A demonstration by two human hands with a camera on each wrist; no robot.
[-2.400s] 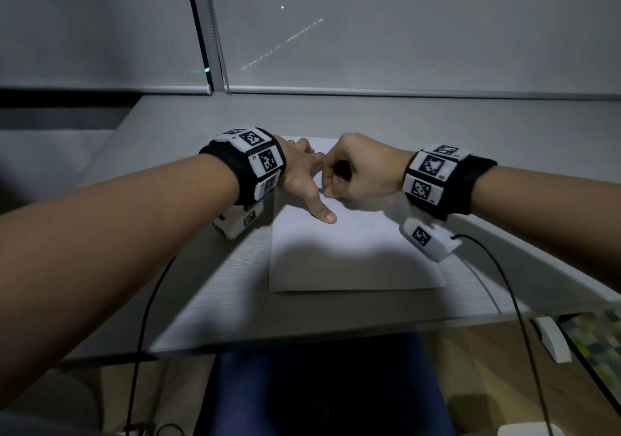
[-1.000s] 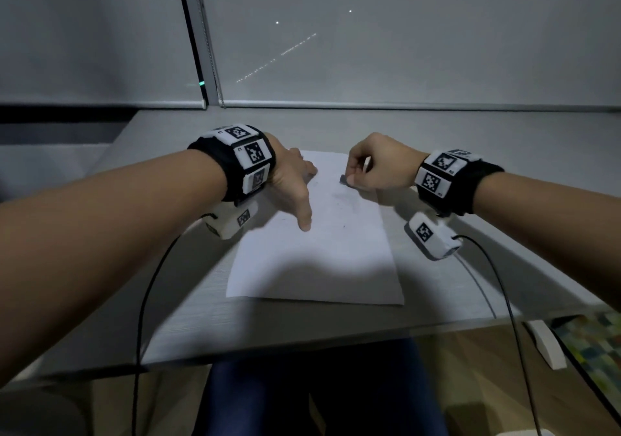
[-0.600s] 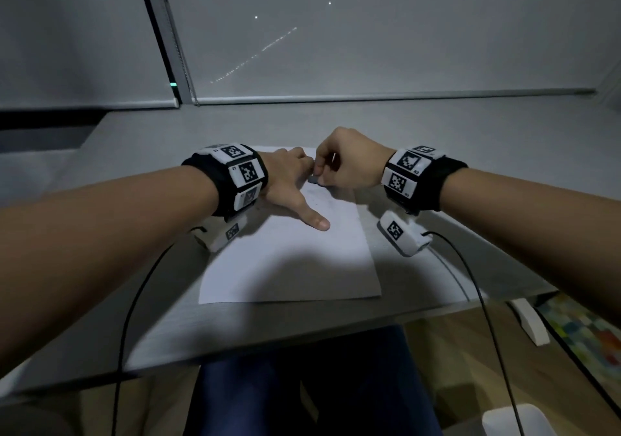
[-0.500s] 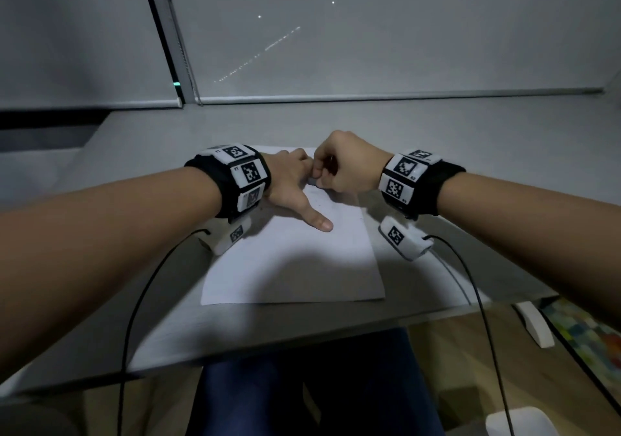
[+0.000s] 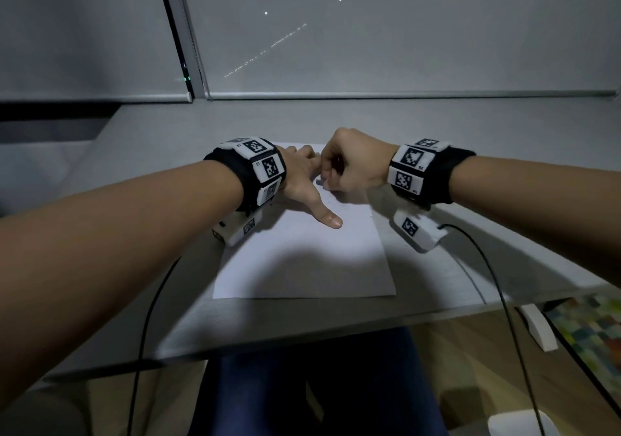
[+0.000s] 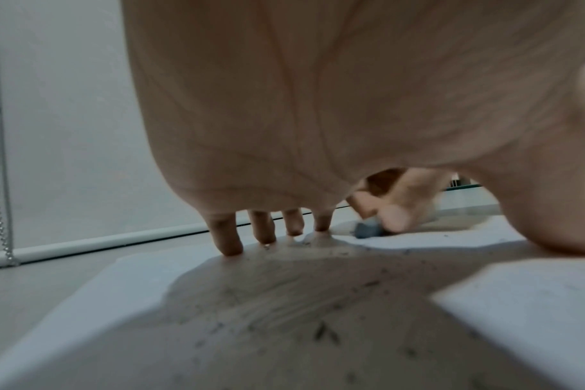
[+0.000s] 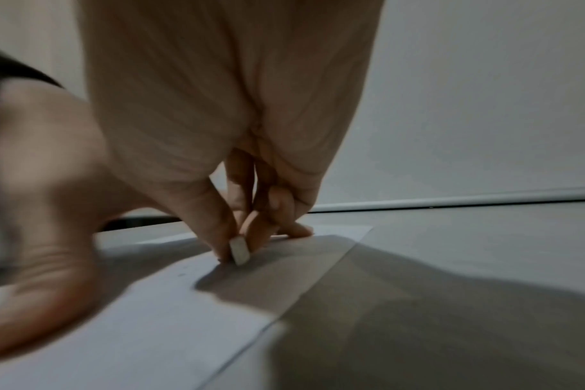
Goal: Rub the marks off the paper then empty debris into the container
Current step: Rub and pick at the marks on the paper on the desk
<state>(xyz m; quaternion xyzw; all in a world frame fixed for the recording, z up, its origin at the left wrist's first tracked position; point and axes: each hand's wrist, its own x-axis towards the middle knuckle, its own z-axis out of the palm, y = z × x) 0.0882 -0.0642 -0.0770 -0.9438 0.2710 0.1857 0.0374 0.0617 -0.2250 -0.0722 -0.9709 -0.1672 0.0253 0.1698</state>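
A white sheet of paper (image 5: 302,261) lies on the grey desk (image 5: 437,126). My left hand (image 5: 302,180) presses flat on the paper's far part, fingers straight and spread, thumb pointing toward me. My right hand (image 5: 349,166) pinches a small pale eraser (image 7: 239,249) between thumb and fingers, its tip on the paper right beside my left fingers. In the left wrist view the eraser (image 6: 368,229) sits past my fingertips (image 6: 229,242), and faint pencil strokes with dark crumbs (image 6: 321,329) are scattered over the paper (image 6: 117,277).
Roller blinds (image 5: 369,32) close off the far side of the desk. Black cables (image 5: 504,301) run from the wrist cameras over the desk's near edge. A white object (image 5: 537,331) lies on the wooden floor at lower right. No container is in view.
My right hand has swung back and forth over the paper's far part with the eraser and is back beside my left fingers. My left hand stays planted on the sheet.
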